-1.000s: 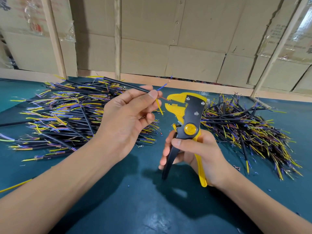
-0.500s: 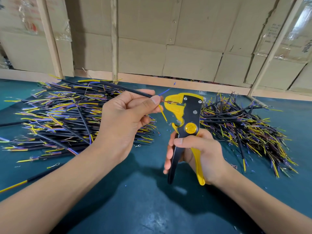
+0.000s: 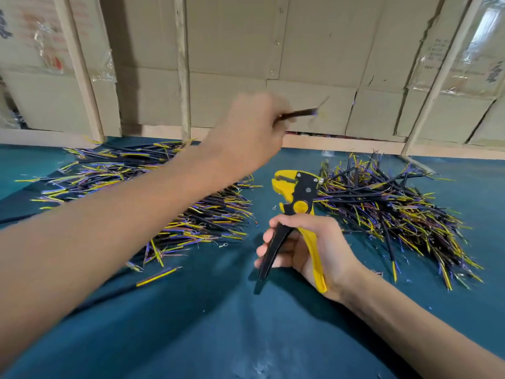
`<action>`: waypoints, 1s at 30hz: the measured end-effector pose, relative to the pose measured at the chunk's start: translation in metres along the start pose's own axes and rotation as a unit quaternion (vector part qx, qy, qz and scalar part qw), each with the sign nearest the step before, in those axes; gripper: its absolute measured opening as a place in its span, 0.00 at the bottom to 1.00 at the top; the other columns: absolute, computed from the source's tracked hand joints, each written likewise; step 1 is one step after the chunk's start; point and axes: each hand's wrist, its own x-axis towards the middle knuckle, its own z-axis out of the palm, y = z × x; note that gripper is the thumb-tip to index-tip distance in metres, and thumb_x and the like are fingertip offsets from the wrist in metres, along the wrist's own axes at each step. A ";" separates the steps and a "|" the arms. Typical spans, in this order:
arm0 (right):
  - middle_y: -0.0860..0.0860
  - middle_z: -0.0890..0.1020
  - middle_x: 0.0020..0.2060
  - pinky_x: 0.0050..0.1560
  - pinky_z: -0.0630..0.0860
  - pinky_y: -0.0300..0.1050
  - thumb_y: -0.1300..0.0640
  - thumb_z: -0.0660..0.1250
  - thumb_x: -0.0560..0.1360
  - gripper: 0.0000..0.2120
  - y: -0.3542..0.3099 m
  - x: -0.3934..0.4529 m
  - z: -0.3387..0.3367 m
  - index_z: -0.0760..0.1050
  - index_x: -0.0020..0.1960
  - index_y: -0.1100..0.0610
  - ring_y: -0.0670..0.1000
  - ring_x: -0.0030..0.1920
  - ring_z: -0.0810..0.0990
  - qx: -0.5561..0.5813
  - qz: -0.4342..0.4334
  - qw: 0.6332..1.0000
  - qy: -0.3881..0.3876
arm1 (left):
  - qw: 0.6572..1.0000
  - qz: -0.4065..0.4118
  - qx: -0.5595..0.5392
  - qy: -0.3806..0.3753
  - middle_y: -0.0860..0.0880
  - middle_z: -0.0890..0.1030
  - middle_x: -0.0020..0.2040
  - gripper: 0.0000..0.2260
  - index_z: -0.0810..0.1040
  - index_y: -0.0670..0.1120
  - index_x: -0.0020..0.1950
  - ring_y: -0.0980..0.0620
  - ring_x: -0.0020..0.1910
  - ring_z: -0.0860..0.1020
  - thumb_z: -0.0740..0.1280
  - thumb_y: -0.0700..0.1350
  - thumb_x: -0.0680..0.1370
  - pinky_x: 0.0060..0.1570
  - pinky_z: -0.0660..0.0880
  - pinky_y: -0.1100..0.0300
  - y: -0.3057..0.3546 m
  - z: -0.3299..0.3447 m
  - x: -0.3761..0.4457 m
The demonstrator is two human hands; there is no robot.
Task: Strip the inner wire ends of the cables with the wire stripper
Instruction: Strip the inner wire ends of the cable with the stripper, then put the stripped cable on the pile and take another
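My left hand [image 3: 250, 132] is raised above the table and holds a short black cable [image 3: 299, 114] that points right; both are blurred by motion. My right hand [image 3: 308, 248] grips the handles of the yellow-and-black wire stripper [image 3: 296, 199], whose jaws point up and left with no wire in them. The cable is well above the stripper and apart from it. A pile of black cables with yellow and blue inner wires [image 3: 153, 187] lies on the left, partly hidden by my left forearm. A second pile of cables [image 3: 390, 212] lies on the right.
The table has a teal cloth [image 3: 218, 324] with small insulation scraps and a few stray cables near the left pile. A cardboard wall with wooden battens [image 3: 273, 64] closes the far edge of the table.
My left hand has pulled the cable out of the stripper jaws and swung it up and to the right. The stripper's handles have spread apart in my right hand.
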 end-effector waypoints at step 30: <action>0.60 0.80 0.37 0.39 0.83 0.57 0.61 0.61 0.80 0.07 -0.003 -0.004 0.000 0.74 0.51 0.65 0.62 0.37 0.82 0.015 -0.029 0.998 0.059 | 0.987 0.127 0.058 -0.079 0.47 0.80 0.46 0.08 0.82 0.41 0.49 0.43 0.43 0.79 0.74 0.45 0.76 0.47 0.76 0.48 -0.083 0.004 -0.098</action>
